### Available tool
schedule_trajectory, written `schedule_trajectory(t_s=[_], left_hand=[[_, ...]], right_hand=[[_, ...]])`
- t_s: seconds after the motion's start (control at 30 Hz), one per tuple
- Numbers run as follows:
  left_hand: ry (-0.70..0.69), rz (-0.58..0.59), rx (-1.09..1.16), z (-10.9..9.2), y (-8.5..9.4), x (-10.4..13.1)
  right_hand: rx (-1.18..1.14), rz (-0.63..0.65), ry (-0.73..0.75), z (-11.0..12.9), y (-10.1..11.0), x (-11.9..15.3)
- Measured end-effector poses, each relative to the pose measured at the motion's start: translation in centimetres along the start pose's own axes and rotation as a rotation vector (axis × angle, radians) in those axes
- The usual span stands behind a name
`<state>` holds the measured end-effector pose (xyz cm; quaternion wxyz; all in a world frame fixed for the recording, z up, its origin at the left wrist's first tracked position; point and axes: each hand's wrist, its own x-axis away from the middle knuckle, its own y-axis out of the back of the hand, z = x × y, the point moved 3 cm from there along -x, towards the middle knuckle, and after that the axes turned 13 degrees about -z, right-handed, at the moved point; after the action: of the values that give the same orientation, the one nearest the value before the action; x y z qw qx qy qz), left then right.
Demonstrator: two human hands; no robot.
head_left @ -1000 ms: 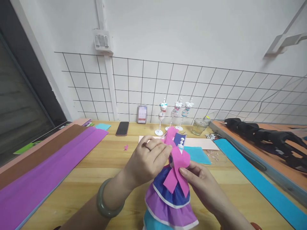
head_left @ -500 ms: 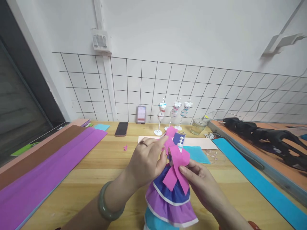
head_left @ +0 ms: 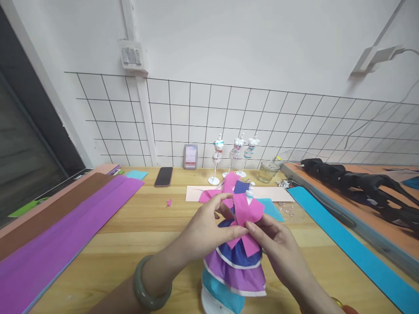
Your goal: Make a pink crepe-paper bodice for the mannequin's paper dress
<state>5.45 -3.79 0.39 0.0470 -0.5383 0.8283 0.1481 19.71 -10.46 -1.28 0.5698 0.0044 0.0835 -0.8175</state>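
A small white dress-form mannequin [head_left: 249,194] stands in front of me in a tiered skirt [head_left: 244,278] of dark blue, purple and light blue with white edging. Across its front lies a pink bow [head_left: 242,210] with two hanging tails. My left hand [head_left: 205,226] curls around the bow's left side, its thumb pressed on the knot and its other fingertips partly hidden behind. From the right, my right hand [head_left: 278,240] pinches the bow near the knot. Both thumb tips nearly meet there. Behind the bow lie pink pieces [head_left: 230,181].
Three small mannequins [head_left: 217,152] stand at the back beside a glass [head_left: 268,171]. A phone [head_left: 163,176] lies further left, near a tiny pink scrap [head_left: 169,202]. Purple sheets [head_left: 72,218] line the left side; a blue strip [head_left: 343,244] runs along the right.
My left hand has come away from the pink pieces behind and closed on the bow, thumb at the knot. The mannequin's base now shows, and my right hand keeps its pinch.
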Motion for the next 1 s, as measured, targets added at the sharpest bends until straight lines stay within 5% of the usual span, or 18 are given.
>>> schedule_trajectory(t_s=[0.2, 0.83, 1.0], left_hand=[[0.016, -0.12, -0.044, -0.6, 0.5, -0.1], [-0.037, 0.166, 0.082, -0.1, 0.3, -0.6], [-0.063, 0.165, 0.086, 0.1, 0.3, -0.7]], right_hand=[[-0.007, 0.07, 0.025, -0.3, 0.9, -0.1], [0.12, 0.117, 0.165, -0.4, 1.8, -0.5], [0.17, 0.116, 0.215, -0.3, 1.7, -0.7]])
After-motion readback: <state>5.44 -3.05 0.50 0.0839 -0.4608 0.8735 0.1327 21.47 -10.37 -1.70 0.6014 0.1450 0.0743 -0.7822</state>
